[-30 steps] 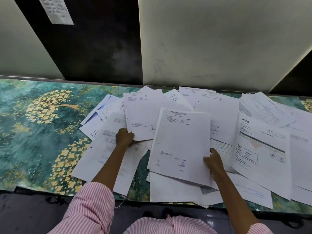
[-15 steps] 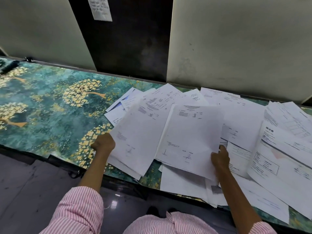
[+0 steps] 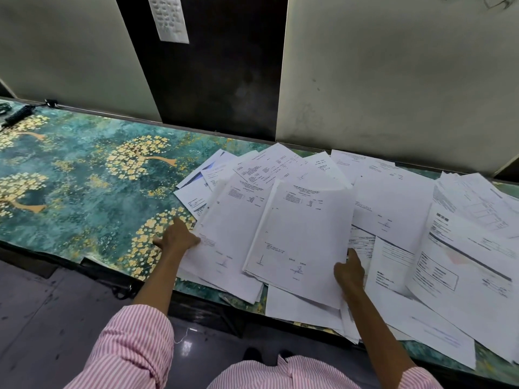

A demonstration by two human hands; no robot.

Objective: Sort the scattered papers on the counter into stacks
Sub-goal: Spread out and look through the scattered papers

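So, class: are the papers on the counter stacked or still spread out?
Spread out: the papers overlap loosely at different angles across the counter.

Papers [image 3: 393,220] overlapping across counter's [image 3: 84,192] right half, cable [image 3: 16,116] far left

— What hangs on the dark wall panel [image 3: 224,80] behind the desk?

— A white printed sheet [image 3: 168,16], its text too blurred to read. Pale panels stand on both sides: a left one [image 3: 70,51] and a wide right one [image 3: 393,80], which is scuffed.

— And at the far left?

— A black ribbed object [image 3: 18,115] lies at the desk's back edge; what it is cannot be told.

— Below?

— Grey floor [image 3: 42,318], speckled, with a pink-striped sleeve [image 3: 132,346] above it.
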